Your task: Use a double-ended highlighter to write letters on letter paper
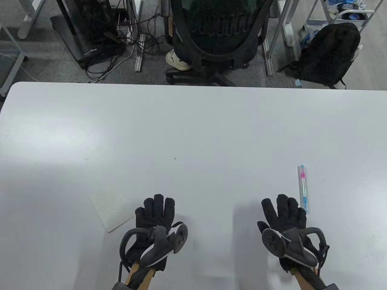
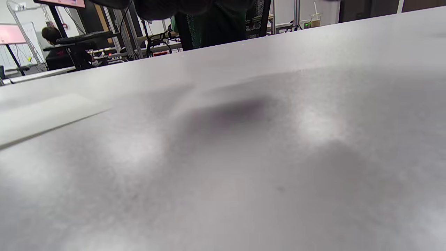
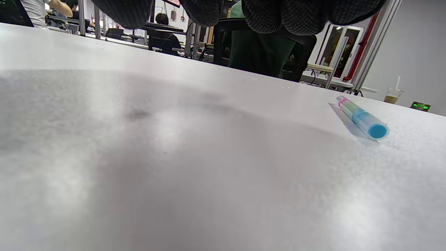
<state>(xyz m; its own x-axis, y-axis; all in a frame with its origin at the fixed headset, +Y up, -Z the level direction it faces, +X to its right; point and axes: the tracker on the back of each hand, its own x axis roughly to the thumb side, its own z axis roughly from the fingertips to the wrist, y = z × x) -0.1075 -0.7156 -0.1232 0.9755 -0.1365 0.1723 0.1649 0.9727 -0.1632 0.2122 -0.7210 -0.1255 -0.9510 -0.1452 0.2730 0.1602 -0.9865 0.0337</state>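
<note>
A small sheet of lined white letter paper (image 1: 111, 207) lies on the table just left of my left hand (image 1: 155, 211); in the left wrist view the paper (image 2: 41, 115) shows as a pale slab at the left. A double-ended highlighter (image 1: 302, 188) with a pink and a blue end lies just right of my right hand (image 1: 284, 211); the right wrist view shows the highlighter (image 3: 362, 118) with its blue end towards the camera. Both hands lie flat on the table with fingers straight, holding nothing. My right fingers (image 3: 289, 14) hang in at the top edge.
The white table (image 1: 193, 127) stretches far ahead of both hands. Beyond its far edge stand an office chair (image 1: 216, 39) with a seated person's shoe, a cable tangle (image 1: 115, 36) and a black backpack (image 1: 328, 54) on the floor.
</note>
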